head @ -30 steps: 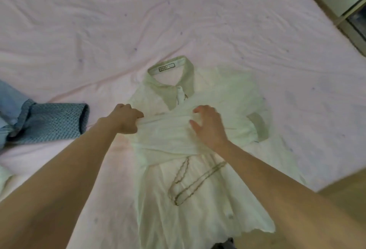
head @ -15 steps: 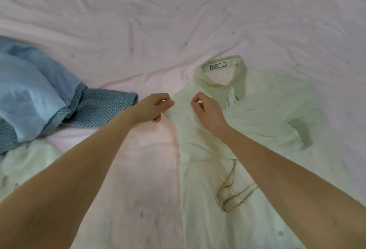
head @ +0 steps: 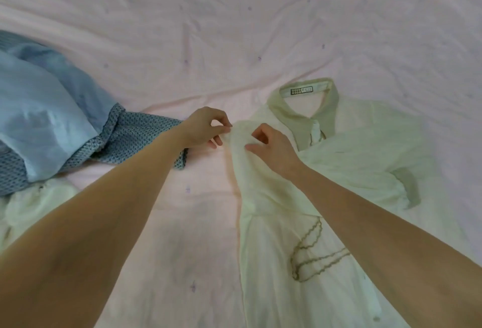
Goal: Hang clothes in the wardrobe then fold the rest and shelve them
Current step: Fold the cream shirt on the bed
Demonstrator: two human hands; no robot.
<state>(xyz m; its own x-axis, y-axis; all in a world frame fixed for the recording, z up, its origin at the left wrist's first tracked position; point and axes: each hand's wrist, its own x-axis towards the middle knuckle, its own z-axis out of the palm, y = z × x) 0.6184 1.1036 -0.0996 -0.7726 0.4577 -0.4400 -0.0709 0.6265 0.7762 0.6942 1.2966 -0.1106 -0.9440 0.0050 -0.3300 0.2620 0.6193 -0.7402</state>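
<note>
A cream dress [head: 326,171] lies face up on a pink bed sheet [head: 234,27], one sleeve folded across its chest. The left hand [head: 206,129] and right hand [head: 271,147] pinch the shoulder edge; keeping that fold taut and straight should prevent creases. A blue garment [head: 65,119] lies just beside.

The cream dress [head: 307,223] runs off the bottom edge, so its hem is out of sight, and the right forearm [head: 378,236] covers part of its waist and the braided trim [head: 310,254]. The print on the collar label [head: 301,90] is too small to read. At the left edge the blue garment [head: 44,111] and a pale garment [head: 28,207] below it are cut off, and the left forearm [head: 104,223] hides the end of the blue patterned cuff [head: 146,137].
</note>
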